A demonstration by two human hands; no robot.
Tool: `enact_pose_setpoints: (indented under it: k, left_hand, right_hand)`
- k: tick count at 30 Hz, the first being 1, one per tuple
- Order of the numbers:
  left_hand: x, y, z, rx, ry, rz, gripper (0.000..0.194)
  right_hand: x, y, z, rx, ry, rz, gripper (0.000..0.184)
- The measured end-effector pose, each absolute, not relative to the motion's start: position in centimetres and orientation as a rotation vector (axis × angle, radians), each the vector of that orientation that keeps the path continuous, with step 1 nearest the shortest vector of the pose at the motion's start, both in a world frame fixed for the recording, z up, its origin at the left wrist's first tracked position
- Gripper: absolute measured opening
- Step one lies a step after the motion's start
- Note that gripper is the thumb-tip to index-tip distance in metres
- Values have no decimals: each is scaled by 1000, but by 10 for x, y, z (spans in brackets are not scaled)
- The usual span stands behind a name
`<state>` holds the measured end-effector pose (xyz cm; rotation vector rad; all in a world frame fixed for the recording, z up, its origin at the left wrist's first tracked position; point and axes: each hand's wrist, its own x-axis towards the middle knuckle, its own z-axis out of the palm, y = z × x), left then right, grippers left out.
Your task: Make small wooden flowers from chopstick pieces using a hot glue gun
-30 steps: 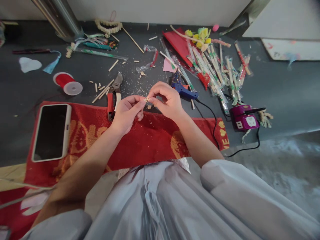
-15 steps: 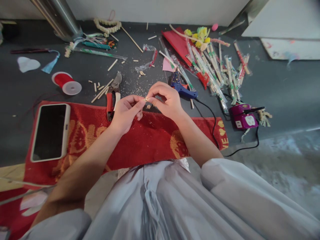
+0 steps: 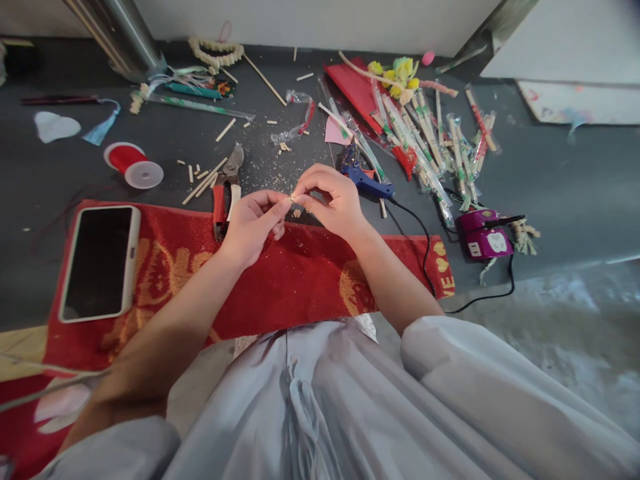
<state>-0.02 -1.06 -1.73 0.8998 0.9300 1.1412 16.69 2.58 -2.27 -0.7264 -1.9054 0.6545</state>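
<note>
Fingertip to fingertip, my left hand [image 3: 256, 223] and my right hand [image 3: 331, 200] pinch a tiny pale wooden piece [image 3: 292, 199] between them. Most of it is covered by the fingers, so its exact shape does not show. Another small pale wooden piece [image 3: 297, 213] lies on the table just below the fingertips. Left of my left hand rest pruning shears [image 3: 227, 190] with one red and one white handle. A blue hot glue gun [image 3: 367, 179] lies to the right of my right hand. Under my wrists spreads a red towel [image 3: 280, 287].
A phone [image 3: 100, 263] lies on the towel's left end, with a spool of red thread [image 3: 133, 165] above it. Cut sticks [image 3: 205, 181] and crumbs scatter near the shears. Wrapped chopsticks [image 3: 420, 143] pile at right, beside a purple power socket [image 3: 485, 233] with a black cord.
The view has shifted very slightly. Both hands keep the same pinch in the same place, and nothing on the table has visibly moved.
</note>
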Motion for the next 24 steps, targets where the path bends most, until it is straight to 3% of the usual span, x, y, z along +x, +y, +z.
enact_pose_setpoints:
  k: [7,17,24]
  left_hand:
    - [-2,-7,-24,1018,938,1177,43]
    - [-14,-12,-26,2019,1172,1575,8]
    - [-15,-11,-24,2252,1067,1644,12]
  right_hand:
    - [167,28,-27,-657,-1836,666,27]
    - [163,18,-21,-844,-1606,1115,37]
    - [162,17,-17,-830,-1601,1207,40]
